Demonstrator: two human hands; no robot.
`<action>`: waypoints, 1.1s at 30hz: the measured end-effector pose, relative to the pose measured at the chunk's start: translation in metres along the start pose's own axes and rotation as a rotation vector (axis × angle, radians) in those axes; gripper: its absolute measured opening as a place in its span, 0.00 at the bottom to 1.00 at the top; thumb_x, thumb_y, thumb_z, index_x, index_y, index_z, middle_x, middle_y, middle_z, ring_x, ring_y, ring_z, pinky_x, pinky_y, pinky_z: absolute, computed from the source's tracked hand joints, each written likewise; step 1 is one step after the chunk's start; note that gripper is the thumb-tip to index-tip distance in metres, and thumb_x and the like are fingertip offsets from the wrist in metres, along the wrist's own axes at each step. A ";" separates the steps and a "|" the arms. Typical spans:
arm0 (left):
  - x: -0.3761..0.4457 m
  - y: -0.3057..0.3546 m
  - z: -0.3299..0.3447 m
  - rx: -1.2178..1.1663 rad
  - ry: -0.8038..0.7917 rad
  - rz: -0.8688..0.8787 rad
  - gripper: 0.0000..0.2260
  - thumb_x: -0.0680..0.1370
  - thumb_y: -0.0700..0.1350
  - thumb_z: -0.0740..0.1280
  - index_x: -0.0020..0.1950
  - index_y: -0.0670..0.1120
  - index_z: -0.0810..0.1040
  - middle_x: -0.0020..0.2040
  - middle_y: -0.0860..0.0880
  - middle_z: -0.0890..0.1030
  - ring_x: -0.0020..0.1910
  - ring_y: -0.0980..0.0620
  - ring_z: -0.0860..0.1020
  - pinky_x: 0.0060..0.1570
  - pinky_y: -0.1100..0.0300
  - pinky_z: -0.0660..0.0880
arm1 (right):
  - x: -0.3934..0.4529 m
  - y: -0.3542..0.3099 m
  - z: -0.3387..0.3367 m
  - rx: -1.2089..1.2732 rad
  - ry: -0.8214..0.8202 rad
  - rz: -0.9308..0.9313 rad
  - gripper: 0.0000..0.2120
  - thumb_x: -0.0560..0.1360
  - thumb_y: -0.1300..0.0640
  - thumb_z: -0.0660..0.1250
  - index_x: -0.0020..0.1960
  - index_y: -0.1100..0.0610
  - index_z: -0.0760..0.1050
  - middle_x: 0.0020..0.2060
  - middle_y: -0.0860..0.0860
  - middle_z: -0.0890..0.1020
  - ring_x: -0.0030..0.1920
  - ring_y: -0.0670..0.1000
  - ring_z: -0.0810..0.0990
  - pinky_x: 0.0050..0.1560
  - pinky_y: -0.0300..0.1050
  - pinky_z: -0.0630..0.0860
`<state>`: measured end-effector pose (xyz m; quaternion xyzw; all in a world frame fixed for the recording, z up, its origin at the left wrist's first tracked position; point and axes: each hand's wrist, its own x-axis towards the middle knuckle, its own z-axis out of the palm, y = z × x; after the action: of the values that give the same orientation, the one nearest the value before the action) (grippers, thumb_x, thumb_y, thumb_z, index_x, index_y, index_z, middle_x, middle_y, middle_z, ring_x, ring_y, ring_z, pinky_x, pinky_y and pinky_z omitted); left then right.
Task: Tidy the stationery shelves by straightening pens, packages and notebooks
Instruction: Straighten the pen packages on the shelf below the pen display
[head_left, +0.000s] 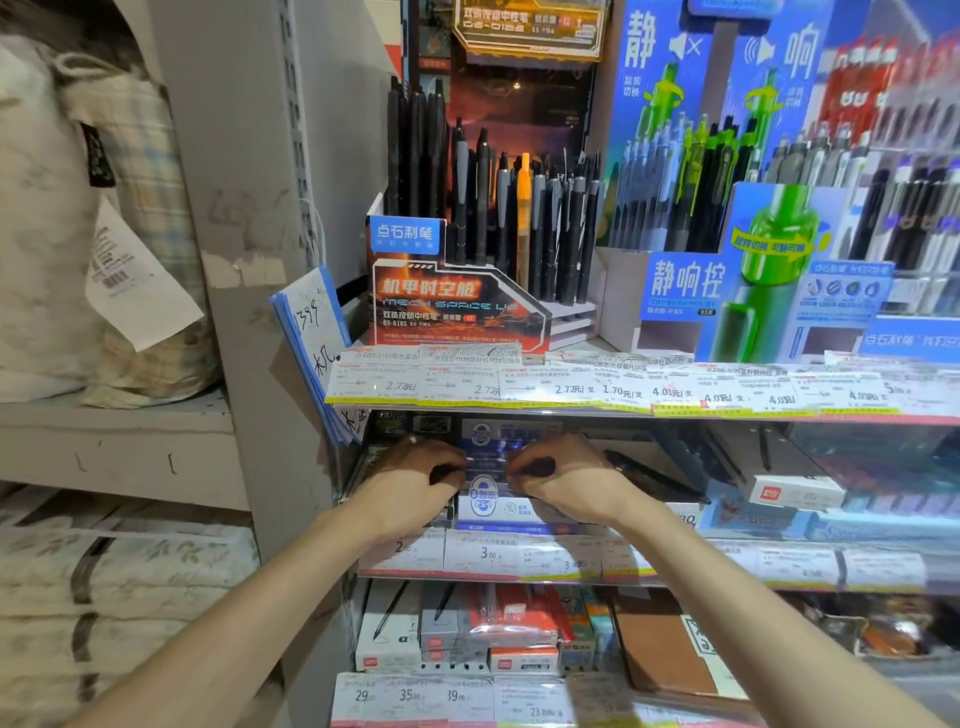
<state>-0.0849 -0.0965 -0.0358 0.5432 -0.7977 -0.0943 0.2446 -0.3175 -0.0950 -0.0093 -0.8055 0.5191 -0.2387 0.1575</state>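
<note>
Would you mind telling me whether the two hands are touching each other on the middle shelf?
Apart. The head view shows blue-and-white packaging plainly visible in the gap between the left hand and the right hand.

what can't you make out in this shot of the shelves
Head view:
- Fingertips of the left hand and right hand: curled out of sight on the blue-and-white pen packages.
- Small print on the price labels: too small.
- Pens at the far right: blurred, cut by the frame edge.
</note>
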 end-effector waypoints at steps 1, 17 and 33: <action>-0.001 0.000 0.000 0.004 0.008 0.000 0.17 0.77 0.56 0.61 0.62 0.55 0.80 0.64 0.57 0.79 0.63 0.54 0.75 0.65 0.55 0.72 | -0.001 0.000 0.001 0.008 0.008 0.005 0.07 0.75 0.52 0.72 0.51 0.49 0.85 0.50 0.45 0.87 0.50 0.46 0.83 0.55 0.44 0.79; -0.029 0.003 -0.002 -0.008 0.180 0.091 0.13 0.79 0.55 0.61 0.61 0.56 0.77 0.61 0.56 0.77 0.60 0.52 0.74 0.57 0.56 0.73 | -0.046 -0.015 0.021 -0.190 0.354 0.141 0.20 0.77 0.38 0.61 0.59 0.49 0.80 0.47 0.48 0.85 0.49 0.52 0.82 0.46 0.45 0.74; -0.060 0.066 0.031 -0.071 0.308 0.327 0.16 0.79 0.52 0.61 0.63 0.47 0.78 0.61 0.50 0.77 0.60 0.49 0.73 0.63 0.59 0.70 | -0.179 0.014 0.027 -0.102 0.660 0.357 0.24 0.78 0.41 0.65 0.69 0.52 0.72 0.64 0.46 0.76 0.67 0.47 0.72 0.67 0.44 0.68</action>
<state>-0.1375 -0.0198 -0.0523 0.4058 -0.8244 0.0027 0.3946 -0.3758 0.0629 -0.0788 -0.5889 0.6852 -0.4282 -0.0195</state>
